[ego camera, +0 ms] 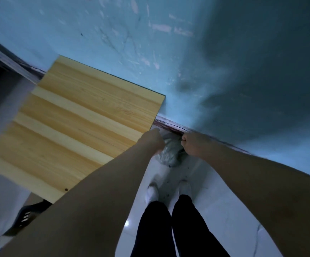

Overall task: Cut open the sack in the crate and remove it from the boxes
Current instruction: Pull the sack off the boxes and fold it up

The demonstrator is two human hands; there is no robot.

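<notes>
A crumpled grey plastic sack hangs low between my two hands, near the foot of the blue wall. My left hand grips its left side with curled fingers. My right hand is a fist closed on its right side. Both arms stretch down and forward. The sack's top is hidden by my hands. A dark slatted crate shows at the lower left, partly under the table and behind my left arm. No boxes or cutting tool can be seen.
A light wooden table top fills the left, its right edge next to my left hand. A blue scuffed wall stands ahead. My legs and white shoes stand on the pale tiled floor.
</notes>
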